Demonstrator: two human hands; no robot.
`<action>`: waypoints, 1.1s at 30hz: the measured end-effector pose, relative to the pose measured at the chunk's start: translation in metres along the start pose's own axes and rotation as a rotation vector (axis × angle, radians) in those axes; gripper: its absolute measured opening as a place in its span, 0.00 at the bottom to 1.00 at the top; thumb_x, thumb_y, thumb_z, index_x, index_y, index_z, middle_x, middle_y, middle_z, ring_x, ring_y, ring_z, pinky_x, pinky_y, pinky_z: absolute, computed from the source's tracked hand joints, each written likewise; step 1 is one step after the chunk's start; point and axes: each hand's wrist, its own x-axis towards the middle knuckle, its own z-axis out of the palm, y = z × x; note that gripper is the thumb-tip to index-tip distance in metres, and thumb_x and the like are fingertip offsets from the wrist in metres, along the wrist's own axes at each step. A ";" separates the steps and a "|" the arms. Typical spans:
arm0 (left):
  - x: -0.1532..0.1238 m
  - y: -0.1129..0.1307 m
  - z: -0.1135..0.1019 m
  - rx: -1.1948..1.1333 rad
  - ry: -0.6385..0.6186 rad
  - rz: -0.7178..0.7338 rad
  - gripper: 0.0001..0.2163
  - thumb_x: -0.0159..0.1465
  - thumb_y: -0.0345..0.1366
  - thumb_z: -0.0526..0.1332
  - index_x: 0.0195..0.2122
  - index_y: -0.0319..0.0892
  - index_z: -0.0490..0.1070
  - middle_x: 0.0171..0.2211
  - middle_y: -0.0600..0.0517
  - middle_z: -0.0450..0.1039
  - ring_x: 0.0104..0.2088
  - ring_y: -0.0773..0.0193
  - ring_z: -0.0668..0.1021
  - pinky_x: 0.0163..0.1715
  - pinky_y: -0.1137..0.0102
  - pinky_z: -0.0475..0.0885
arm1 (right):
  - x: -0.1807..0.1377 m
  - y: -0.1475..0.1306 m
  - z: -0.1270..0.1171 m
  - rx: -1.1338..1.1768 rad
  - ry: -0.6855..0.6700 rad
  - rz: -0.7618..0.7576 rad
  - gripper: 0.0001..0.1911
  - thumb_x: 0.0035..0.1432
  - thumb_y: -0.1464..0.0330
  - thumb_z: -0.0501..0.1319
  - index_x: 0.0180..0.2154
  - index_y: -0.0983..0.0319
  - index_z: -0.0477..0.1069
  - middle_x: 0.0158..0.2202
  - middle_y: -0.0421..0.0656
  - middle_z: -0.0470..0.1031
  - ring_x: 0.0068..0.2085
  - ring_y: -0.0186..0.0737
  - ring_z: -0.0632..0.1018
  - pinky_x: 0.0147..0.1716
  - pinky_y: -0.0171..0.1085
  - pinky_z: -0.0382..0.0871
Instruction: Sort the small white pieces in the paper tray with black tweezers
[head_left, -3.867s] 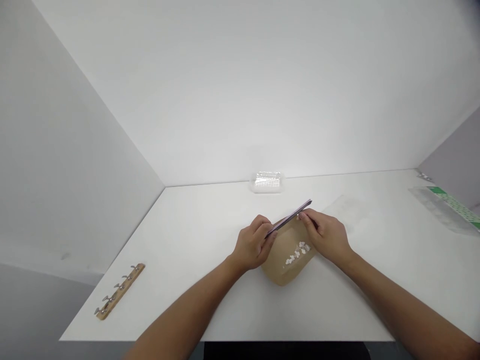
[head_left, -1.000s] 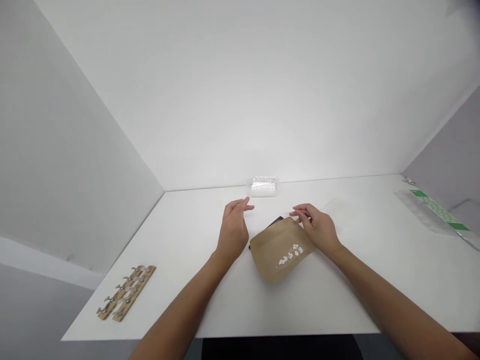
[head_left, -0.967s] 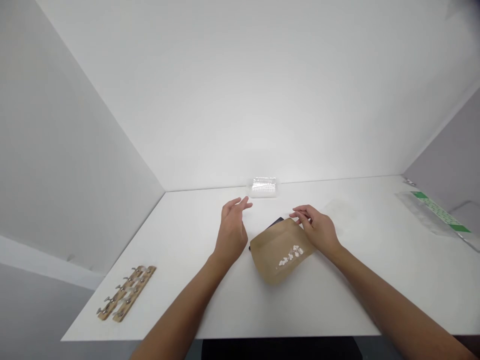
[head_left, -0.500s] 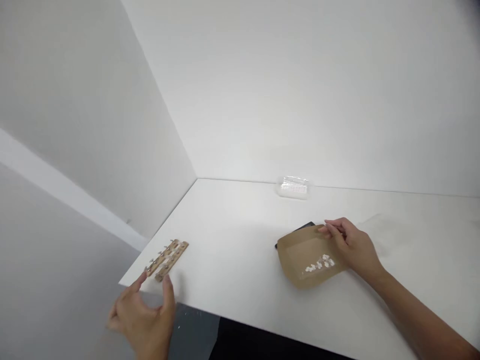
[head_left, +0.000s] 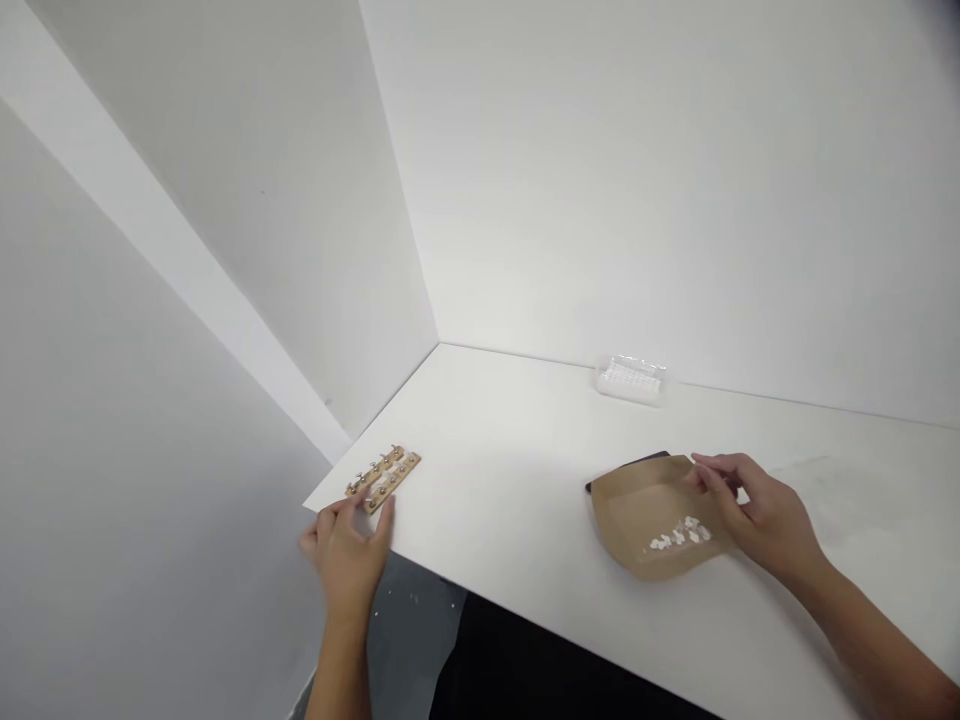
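Note:
Two light wooden strips (head_left: 394, 480) lie side by side at the table's left end, each carrying a row of small metal pieces. At their near end is my left hand (head_left: 349, 545), thumb and fingers apart around them; whether it touches the wood I cannot tell. A brown paper tray (head_left: 626, 525) with small white flower-like pieces (head_left: 679, 535) sits to the right. Above its right side, my right hand (head_left: 757, 510) is closed in a pinch, and what the fingertips hold, if anything, is too small to make out.
A clear plastic pack with white contents (head_left: 631, 380) stands by the back wall. A flat black object (head_left: 600, 486) shows partly behind the tray. A faint clear sheet (head_left: 817, 490) lies at right. The table's front edge runs below my left hand.
My view has turned left, so the table's things appear further right. My left hand has moved forward to the near end of the wooden strips. The right hand stays pinched by the tray.

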 end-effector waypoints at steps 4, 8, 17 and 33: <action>0.000 0.002 0.001 -0.022 -0.015 -0.007 0.22 0.65 0.55 0.58 0.43 0.42 0.80 0.46 0.43 0.73 0.53 0.48 0.71 0.59 0.52 0.57 | -0.011 -0.003 0.006 -0.014 -0.044 -0.200 0.16 0.69 0.55 0.54 0.46 0.54 0.76 0.34 0.41 0.82 0.30 0.40 0.80 0.27 0.39 0.72; -0.004 0.001 0.002 -0.023 -0.055 -0.044 0.23 0.64 0.58 0.59 0.42 0.44 0.82 0.43 0.44 0.76 0.53 0.44 0.69 0.57 0.53 0.60 | -0.014 -0.005 0.008 -0.062 -0.123 -0.305 0.16 0.71 0.57 0.53 0.48 0.53 0.76 0.33 0.39 0.82 0.28 0.39 0.80 0.28 0.38 0.72; -0.041 0.070 -0.003 -0.291 -0.097 0.316 0.15 0.66 0.55 0.64 0.42 0.50 0.81 0.34 0.50 0.75 0.45 0.51 0.71 0.49 0.58 0.62 | -0.007 -0.008 0.000 -0.085 0.056 -0.220 0.16 0.71 0.56 0.53 0.47 0.55 0.75 0.36 0.40 0.82 0.29 0.38 0.79 0.28 0.37 0.70; -0.013 0.293 0.028 -0.964 -0.521 1.033 0.11 0.67 0.44 0.67 0.48 0.46 0.78 0.41 0.48 0.75 0.44 0.59 0.76 0.46 0.62 0.73 | 0.012 -0.010 -0.012 0.121 0.366 0.039 0.17 0.71 0.53 0.55 0.45 0.59 0.71 0.36 0.43 0.83 0.34 0.40 0.83 0.30 0.36 0.71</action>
